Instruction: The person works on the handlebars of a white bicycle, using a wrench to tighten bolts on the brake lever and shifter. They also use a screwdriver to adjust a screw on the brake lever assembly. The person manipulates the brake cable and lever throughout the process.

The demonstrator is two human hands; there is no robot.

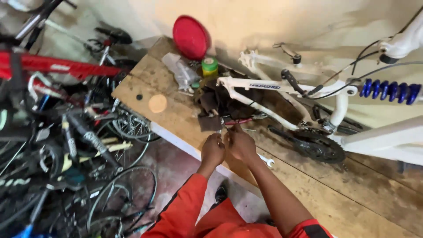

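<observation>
Both hands are bunched together at the near edge of the wooden workbench [176,114], right about the middle of the view. The left hand [213,150] is curled into a loose fist, and the right hand [240,143] is closed too, fingers pinched around a thin metal tool or part [229,128] that pokes up between them. It's too small to tell exactly what it is, and I can't say whether the left hand is actually gripping it or just pressed up against the right. The two hands are touching.

Just past them, a bit further back, sits a white bike frame [282,88] lying on the bench, with its black chainring [319,147] off to the right and a blue coil shock [390,91] at the far right. A wrench [265,160] lies on the bench just right of the right wrist. Dark rags [213,105] are piled behind the hands, with a green-lidded jar [209,66] and a red round disc [190,37] leaning on the far wall. A heap of bikes [66,123] fills the left side on the floor.
</observation>
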